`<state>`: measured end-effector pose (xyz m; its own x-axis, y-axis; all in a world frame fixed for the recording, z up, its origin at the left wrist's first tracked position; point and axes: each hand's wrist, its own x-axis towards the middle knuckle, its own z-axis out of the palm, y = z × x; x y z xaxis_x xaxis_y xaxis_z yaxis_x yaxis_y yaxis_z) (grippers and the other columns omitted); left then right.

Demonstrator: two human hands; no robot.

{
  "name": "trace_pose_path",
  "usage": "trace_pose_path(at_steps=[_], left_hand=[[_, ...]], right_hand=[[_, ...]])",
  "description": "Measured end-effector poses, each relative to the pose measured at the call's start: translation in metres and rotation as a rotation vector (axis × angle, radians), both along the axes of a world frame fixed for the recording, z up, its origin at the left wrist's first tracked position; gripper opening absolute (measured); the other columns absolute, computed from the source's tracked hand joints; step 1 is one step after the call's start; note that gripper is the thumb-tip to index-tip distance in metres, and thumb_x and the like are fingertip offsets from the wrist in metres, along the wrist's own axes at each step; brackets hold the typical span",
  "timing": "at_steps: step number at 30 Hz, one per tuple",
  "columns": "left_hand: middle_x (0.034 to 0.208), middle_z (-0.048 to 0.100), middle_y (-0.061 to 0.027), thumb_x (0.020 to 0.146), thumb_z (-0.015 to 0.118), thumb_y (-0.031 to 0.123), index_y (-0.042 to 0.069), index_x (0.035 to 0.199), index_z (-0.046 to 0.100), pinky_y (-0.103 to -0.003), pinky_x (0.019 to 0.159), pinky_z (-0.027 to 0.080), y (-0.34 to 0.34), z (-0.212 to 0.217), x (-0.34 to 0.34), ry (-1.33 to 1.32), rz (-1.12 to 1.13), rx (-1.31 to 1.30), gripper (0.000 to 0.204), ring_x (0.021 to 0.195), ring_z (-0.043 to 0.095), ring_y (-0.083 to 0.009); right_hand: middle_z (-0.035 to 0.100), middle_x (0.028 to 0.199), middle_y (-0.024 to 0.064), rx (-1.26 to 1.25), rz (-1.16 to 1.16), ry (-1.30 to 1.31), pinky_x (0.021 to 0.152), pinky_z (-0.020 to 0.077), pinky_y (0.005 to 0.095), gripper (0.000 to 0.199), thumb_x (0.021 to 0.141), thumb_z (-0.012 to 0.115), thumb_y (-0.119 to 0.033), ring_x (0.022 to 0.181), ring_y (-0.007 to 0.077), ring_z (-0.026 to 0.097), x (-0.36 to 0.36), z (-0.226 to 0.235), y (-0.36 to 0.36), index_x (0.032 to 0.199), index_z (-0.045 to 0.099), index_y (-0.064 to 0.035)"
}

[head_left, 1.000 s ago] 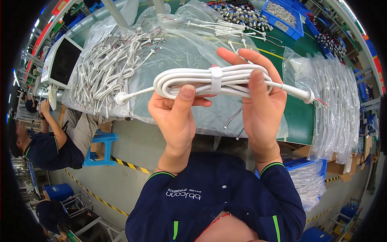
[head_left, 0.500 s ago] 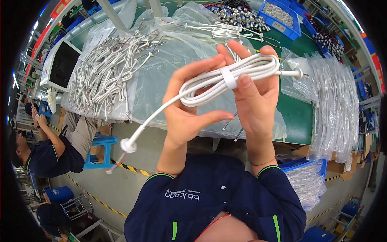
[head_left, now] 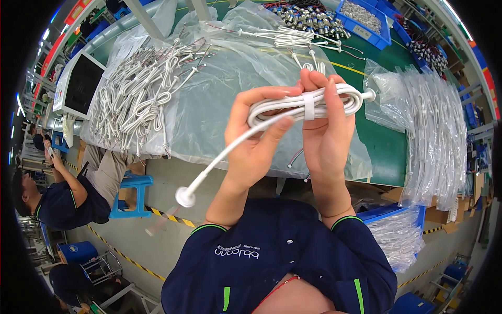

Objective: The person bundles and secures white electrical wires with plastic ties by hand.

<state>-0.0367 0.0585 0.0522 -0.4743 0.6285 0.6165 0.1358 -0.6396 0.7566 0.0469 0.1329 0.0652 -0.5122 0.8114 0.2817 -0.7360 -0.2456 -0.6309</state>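
A white cable (head_left: pixel 320 100), coiled into a long oval beneath a white strap (head_left: pixel 309 108), one tail slanting down to a round collar (head_left: pixel 185 197), is gripped over the table (head_left: pixel 388 157) by the raised left hand (head_left: pixel 248 154), thumb at its lower edge, and the right hand (head_left: pixel 328 144), thumb across it.

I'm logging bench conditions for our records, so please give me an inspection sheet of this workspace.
Surface: green table, partly under clear sheeting.
Thing in hand: white coil, bound by a white strap, above the table.
Clutter: cable heap left, bagged cables right, metal connectors and blue bin at the far side.
Left hand: grips the coil's left part.
Right hand: grips its right part.
Cables: one coil end hangs lower left, with a white disc; wires beyond it blurred.
Surroundings: monitor, co-worker and blue stool, all left.
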Motion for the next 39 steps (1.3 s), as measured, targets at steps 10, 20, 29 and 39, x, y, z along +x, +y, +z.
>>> trace_pose_path(at_steps=[10, 20, 29, 39], left_hand=[[0.092, 0.060, -0.0131, 0.096, 0.039, 0.020, -0.002, 0.114, 0.041, -0.038, 0.089, 0.047, 0.001, -0.018, -0.034, -0.760, 0.044, 0.153, 0.029, 0.097, 0.058, -0.0255], [0.100, 0.060, -0.0162, 0.086, 0.057, 0.008, 0.001, 0.115, 0.038, -0.034, 0.083, 0.049, 0.006, -0.014, -0.031, -0.579, 0.180, -0.096, 0.036, 0.093, 0.060, -0.0246], [0.136, 0.029, -0.0194, 0.070, 0.076, 0.014, -0.004, 0.133, 0.028, -0.040, 0.101, 0.031, -0.023, -0.022, -0.051, 0.153, 1.594, -0.299, 0.081, 0.121, 0.037, -0.0294], [0.079, 0.064, -0.0071, 0.080, 0.066, 0.018, 0.001, 0.110, 0.055, -0.022, 0.053, 0.044, -0.027, 0.001, -0.010, 0.140, 0.095, -0.643, 0.036, 0.066, 0.060, -0.0102]], right_hand=[[0.049, 0.125, 0.0052, -0.371, 0.166, 0.404, 0.110, 0.0222, 0.0458, 0.012, 0.090, 0.045, -0.003, 0.126, 0.0225, 0.035, 0.019, -0.039, 0.034, 0.098, 0.052, -0.0094], [0.054, 0.116, 0.0102, -0.307, 0.074, 0.307, 0.106, 0.0266, 0.0545, 0.015, 0.086, 0.048, 0.005, 0.123, 0.0307, 0.039, 0.047, -0.055, 0.053, 0.096, 0.049, -0.0057], [0.060, 0.102, 0.0229, 0.219, -0.009, -0.099, 0.085, 0.0493, 0.0437, 0.018, 0.085, 0.053, 0.002, 0.098, 0.0336, 0.059, 0.031, -0.022, 0.035, 0.101, 0.044, -0.0014], [0.055, 0.114, 0.0216, 0.406, 0.070, -0.083, 0.083, 0.0490, 0.0339, 0.032, 0.084, 0.057, -0.003, 0.109, 0.0261, 0.054, 0.004, -0.013, 0.012, 0.113, 0.042, -0.0015]])
